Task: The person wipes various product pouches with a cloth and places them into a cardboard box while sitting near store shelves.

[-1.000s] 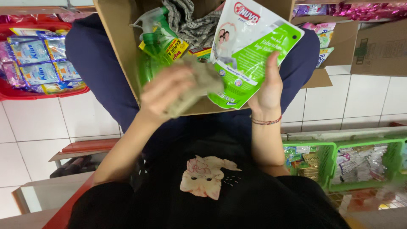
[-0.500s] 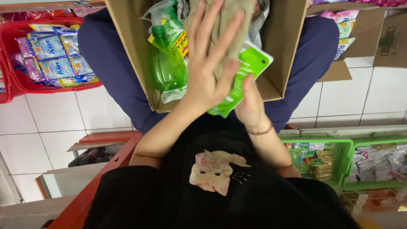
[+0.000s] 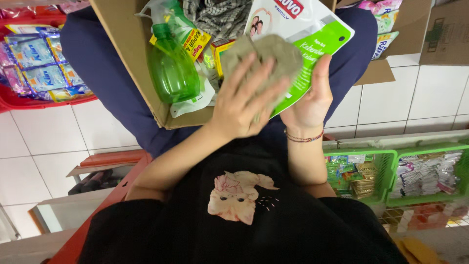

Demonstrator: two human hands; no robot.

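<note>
White floor tiles spread out below, seen from the head camera, with the person seated and a cardboard box resting on the lap between dark blue trouser legs. The left hand lies spread wide, palm down, pressing a grey-brown cloth flat against a white and green refill pouch. The right hand, a beaded bracelet on its wrist, grips the near edge of that pouch from below, thumb up along the green part. The pouch stands tilted over the near right part of the box. Inside the box, to the left, a green spray bottle lies on its side, and farther in sits a checked fabric. At far left on the floor a red basket holds blue sachets. At near right, two green baskets hold small packets. A red step shows near the person's left elbow, and a cat picture marks the black shirt.
</note>
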